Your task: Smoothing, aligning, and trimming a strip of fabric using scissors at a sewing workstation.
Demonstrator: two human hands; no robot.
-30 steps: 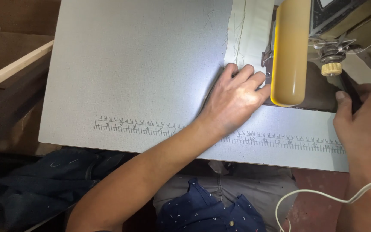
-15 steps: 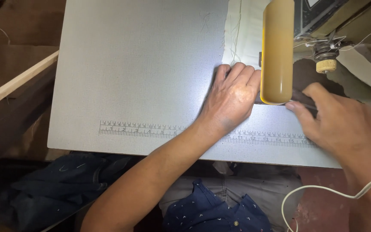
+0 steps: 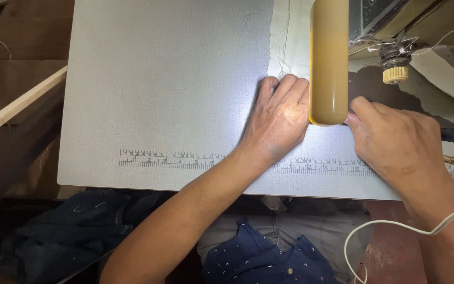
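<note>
two hands flat on cream fabric (image 3: 285,47), left hand (image 3: 279,118) and right hand (image 3: 395,142) grip released, beside yellow lamp (image 3: 329,63)

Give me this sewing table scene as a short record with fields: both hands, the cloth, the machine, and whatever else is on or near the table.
left hand: flat on the table, fingers on the cloth's edge
right hand: by the machine arm's end, fingertips hidden under it
cloth: cream, lies past the left hand, loose threads on it
machine arm: yellow, rounded, over the cloth
ruler: printed along the table's near edge
knob: cream, right of the arm
cable: white, loops by the right forearm
</note>
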